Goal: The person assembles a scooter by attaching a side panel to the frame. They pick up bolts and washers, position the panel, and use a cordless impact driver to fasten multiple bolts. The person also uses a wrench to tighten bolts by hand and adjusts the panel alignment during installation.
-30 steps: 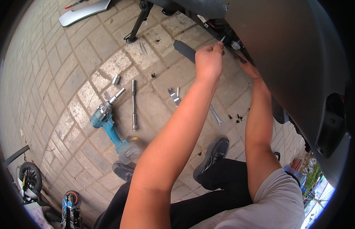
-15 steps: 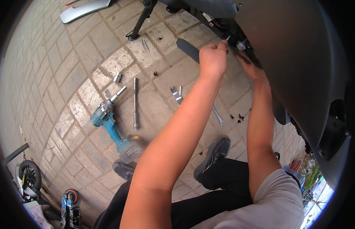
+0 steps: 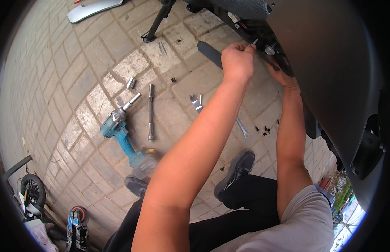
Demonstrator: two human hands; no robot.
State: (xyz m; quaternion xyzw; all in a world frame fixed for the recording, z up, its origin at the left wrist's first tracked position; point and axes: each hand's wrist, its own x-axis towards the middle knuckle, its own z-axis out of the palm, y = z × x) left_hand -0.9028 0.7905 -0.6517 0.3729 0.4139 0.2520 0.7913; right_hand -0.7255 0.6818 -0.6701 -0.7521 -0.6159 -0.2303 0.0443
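Note:
My left hand is closed, with a thin silver metal rod pinched between thumb and finger. The rod's tip sticks up beside the dark underside of a scooter-like vehicle. Just right of it sits a round silver fitting on the frame. My right hand reaches in under the vehicle's edge, beneath that fitting. Its fingers are hidden behind a dark bar and the body panel, so their grip does not show.
On the paving lie a teal cordless impact wrench, a long socket extension, a loose socket, a spanner, a grey pry tool and several dark screws. A kickstand stands behind. A kick scooter is at lower left.
The whole view has shifted slightly. Both hands stay at the same spot by the vehicle's underside, and the left still pinches the rod.

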